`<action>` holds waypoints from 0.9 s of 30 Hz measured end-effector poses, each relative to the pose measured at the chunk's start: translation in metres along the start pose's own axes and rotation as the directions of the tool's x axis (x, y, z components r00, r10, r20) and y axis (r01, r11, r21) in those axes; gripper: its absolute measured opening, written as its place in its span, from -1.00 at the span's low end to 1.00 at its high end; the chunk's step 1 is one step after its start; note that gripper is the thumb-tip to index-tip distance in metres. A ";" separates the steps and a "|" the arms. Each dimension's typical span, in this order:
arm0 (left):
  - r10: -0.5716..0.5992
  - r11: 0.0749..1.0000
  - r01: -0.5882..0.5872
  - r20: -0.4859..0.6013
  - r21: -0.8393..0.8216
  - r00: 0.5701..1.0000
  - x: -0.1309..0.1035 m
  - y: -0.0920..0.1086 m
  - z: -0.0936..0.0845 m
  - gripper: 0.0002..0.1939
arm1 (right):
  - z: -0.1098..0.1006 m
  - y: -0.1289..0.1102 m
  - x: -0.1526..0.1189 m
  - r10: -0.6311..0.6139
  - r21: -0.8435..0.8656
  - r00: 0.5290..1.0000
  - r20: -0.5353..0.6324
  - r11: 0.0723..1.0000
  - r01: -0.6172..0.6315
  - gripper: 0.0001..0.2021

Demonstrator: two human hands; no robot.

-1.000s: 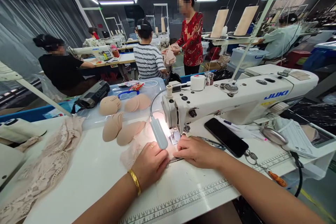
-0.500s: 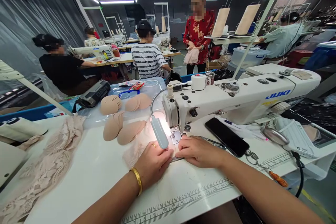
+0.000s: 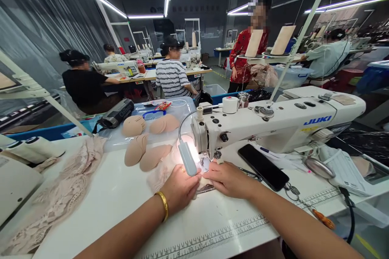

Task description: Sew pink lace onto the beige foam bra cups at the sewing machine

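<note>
Pale pink lace fabric (image 3: pixel 158 177) lies under the needle end of a white sewing machine (image 3: pixel 270 123). My left hand (image 3: pixel 181 184), a gold bangle at its wrist, has its fingers closed on this fabric just left of the needle plate. My right hand (image 3: pixel 232 180) is right of the plate, fingers bent and pinching the fabric's edge; its fingertips are close to the left hand's. A small lit lamp (image 3: pixel 187 160) on a bent neck hides part of the cloth and the left fingertips.
Stacks of beige bra cups (image 3: pixel 155 157) lie behind the fabric, some on a plastic bin lid (image 3: pixel 114 142). A lace strip (image 3: pixel 65 194) runs along the left. A phone (image 3: pixel 263 166) and keys (image 3: pixel 292 181) lie right. A person in red (image 3: pixel 240 52) stands beyond.
The camera view has tilted up and turned slightly left. Both hands stay at the needle plate on the fabric. The standing person in red has shifted right, behind the thread cones.
</note>
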State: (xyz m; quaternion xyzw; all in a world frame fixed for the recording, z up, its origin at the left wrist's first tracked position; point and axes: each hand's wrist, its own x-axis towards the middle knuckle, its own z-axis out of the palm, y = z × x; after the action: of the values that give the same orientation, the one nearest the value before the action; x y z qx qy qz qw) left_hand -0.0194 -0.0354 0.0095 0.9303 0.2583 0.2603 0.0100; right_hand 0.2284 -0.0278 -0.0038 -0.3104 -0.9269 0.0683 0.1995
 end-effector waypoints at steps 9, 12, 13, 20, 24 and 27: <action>-0.019 0.999 0.019 -0.009 0.043 1.000 0.008 -0.018 0.001 -0.76 | 0.005 0.002 0.006 0.111 -0.026 0.993 -0.042 0.993 -0.112 -0.73; -0.031 0.999 0.031 -0.006 0.035 1.000 0.009 -0.021 0.002 -0.79 | 0.003 0.000 0.008 0.131 -0.053 0.990 -0.052 0.990 -0.134 -0.77; -0.034 0.999 0.034 -0.011 0.037 0.999 0.009 -0.021 0.002 -0.79 | 0.002 -0.001 0.009 0.132 -0.063 0.990 -0.052 0.989 -0.135 -0.79; -0.061 0.998 0.061 -0.009 0.025 0.998 0.008 -0.023 0.006 -0.77 | 0.002 -0.002 0.009 0.128 -0.089 0.989 -0.074 0.987 -0.134 -0.83; -0.096 0.994 0.095 0.010 0.047 0.995 0.002 -0.031 0.008 -0.75 | 0.008 0.004 0.011 0.145 -0.110 0.984 -0.103 0.982 -0.156 -0.85; -0.105 0.994 0.104 -0.069 -0.021 0.992 0.005 -0.031 0.005 -0.69 | 0.005 0.000 0.014 0.160 -0.185 0.983 -0.092 0.967 -0.174 -0.87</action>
State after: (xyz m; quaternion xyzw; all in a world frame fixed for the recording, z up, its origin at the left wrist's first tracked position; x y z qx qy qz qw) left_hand -0.0283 -0.0058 0.0032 0.9057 0.3044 0.2941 0.0229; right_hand 0.2162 -0.0190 -0.0035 -0.4075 -0.8914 -0.0169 0.1973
